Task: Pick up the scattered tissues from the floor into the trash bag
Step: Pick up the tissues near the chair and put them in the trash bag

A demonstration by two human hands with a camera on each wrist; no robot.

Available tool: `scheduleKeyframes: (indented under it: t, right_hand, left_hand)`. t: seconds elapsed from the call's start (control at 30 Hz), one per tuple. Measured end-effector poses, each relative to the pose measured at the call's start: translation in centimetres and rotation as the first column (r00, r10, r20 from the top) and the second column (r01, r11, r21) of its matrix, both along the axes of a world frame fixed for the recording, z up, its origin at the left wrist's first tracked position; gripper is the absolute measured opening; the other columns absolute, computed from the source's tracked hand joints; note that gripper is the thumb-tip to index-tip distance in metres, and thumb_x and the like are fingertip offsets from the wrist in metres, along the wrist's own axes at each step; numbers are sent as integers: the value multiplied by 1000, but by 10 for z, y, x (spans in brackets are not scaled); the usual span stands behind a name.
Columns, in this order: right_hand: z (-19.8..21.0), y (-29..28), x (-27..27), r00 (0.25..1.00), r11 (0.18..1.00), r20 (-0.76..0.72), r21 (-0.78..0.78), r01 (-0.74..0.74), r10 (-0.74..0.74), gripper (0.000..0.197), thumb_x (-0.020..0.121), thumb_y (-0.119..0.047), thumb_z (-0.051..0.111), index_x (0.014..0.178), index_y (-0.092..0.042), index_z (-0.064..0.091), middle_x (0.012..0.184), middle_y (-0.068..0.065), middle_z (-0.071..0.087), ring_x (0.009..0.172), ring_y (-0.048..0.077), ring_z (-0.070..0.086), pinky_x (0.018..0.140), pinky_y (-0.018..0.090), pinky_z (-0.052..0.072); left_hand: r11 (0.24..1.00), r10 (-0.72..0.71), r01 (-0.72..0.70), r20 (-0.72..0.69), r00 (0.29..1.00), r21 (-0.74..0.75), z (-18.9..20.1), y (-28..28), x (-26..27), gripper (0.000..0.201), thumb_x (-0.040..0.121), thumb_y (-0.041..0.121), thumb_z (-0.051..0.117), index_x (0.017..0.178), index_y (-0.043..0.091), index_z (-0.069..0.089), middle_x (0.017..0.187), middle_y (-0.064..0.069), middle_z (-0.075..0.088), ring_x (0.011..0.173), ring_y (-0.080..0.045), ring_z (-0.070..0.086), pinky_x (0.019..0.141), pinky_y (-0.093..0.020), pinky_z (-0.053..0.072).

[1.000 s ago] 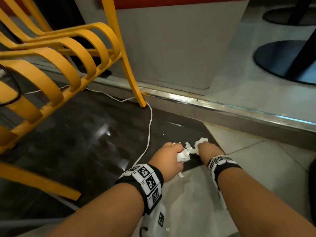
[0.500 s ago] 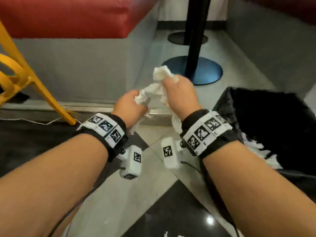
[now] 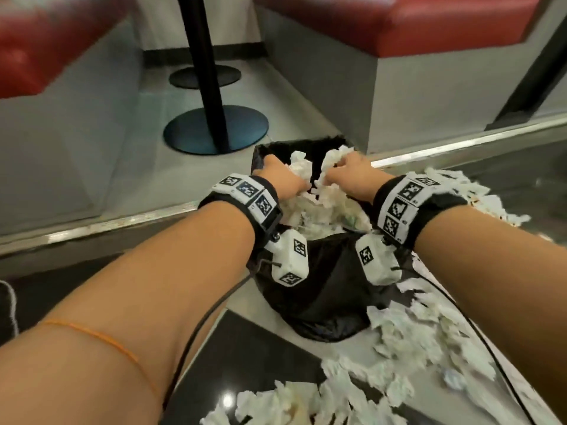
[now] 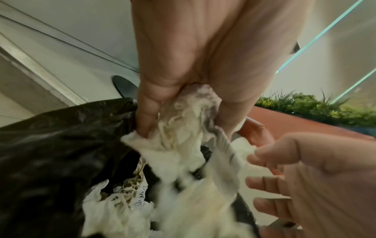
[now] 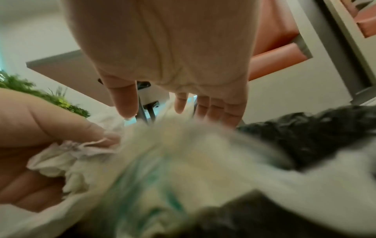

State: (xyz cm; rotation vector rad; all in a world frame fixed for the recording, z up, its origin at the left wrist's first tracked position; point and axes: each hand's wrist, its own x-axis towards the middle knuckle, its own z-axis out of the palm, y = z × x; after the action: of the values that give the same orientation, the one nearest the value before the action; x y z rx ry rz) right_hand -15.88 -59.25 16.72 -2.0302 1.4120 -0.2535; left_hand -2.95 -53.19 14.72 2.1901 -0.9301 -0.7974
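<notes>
A black trash bag point(image 3: 322, 289) sits on the floor with its mouth open and crumpled white tissues point(image 3: 322, 213) piled inside. Both hands hover over that mouth. My left hand point(image 3: 288, 182) grips a wad of tissue point(image 4: 179, 151) between thumb and curled fingers, seen close in the left wrist view as the left hand point(image 4: 185, 130). My right hand point(image 3: 343, 176) has its fingers spread and straight in the right wrist view, right hand point(image 5: 171, 112), with a blurred tissue point(image 5: 183, 153) dropping below it toward the bag point(image 5: 315, 136).
Several loose tissues point(image 3: 414, 338) litter the floor right of and in front of the bag. A black table post on a round base point(image 3: 214, 130) stands behind it. Red bench seats point(image 3: 414, 23) on grey plinths flank the post. A metal floor strip point(image 3: 122, 222) runs across.
The view swung right from the yellow chair to the trash bag. Both hands carried tissues from the floor up and over the bag's mouth, and the right hand has let its tissue go.
</notes>
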Motion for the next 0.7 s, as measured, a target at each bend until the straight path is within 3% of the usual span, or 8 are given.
scheduleKeyframes:
  t: [0.07,0.13,0.17,0.27,0.37,0.47,0.57,0.7]
  right_hand:
    - [-9,-7,-8,1000,1000,-21,31,-6,6,69,64,-48,62,122,-15,48,118,12,50,107,29,52,86,39,47]
    - [-8,-14,-12,998,998,-24,22,-53,54,42,78,-42,58,109,-14,55,101,14,54,90,26,52,66,31,43]
    - [-6,-17,-14,995,996,-41,-3,-89,89,34,84,-39,56,105,-13,59,96,12,56,87,26,53,64,30,40]
    - [6,-23,-17,988,980,21,-131,-149,153,22,87,-32,57,100,-15,63,97,4,60,91,22,55,75,28,38]
    - [15,-16,-24,963,961,160,-208,-183,218,19,86,-26,58,103,-19,63,95,-3,59,90,15,53,74,26,41]
    - [11,-2,-33,921,911,127,-248,-331,369,10,86,-23,57,94,-22,63,78,-12,56,73,7,53,60,19,39]
    - [0,14,-52,870,850,114,-306,-428,479,10,83,-18,59,87,-23,66,77,-10,60,70,4,54,59,16,39]
    - [-27,49,-76,659,663,84,-45,-747,748,8,80,-17,68,80,-25,69,72,-8,66,59,-6,57,54,10,44]
  left_hand:
    - [999,-26,25,12,1000,34,-2,1,-6,102,49,48,78,130,16,26,134,-20,41,117,-39,48,94,-54,48]
    - [999,-27,25,60,998,33,-3,1,-8,95,53,46,83,125,18,28,131,-19,42,113,-39,50,91,-54,50]
    - [999,-38,35,128,991,27,-4,1,-9,90,55,45,85,121,17,30,128,-18,45,109,-37,53,89,-51,50]
    - [992,-123,116,348,929,41,-3,3,-15,66,67,38,81,110,14,37,111,-10,51,89,-28,57,70,-36,46]
    - [981,-193,178,447,873,76,-1,7,-24,39,79,29,72,99,18,40,93,-3,51,72,-20,51,52,-29,35]
    - [982,-183,183,470,863,47,3,17,-26,22,84,11,59,98,20,45,95,-1,51,82,-21,51,56,-29,38]
    - [981,-168,193,518,838,6,6,30,-33,23,81,4,54,96,21,52,96,-2,57,88,-23,56,70,-32,42]
    - [987,-85,141,499,862,-75,7,53,-47,26,74,7,66,82,24,47,73,10,52,76,-23,59,68,-36,49]
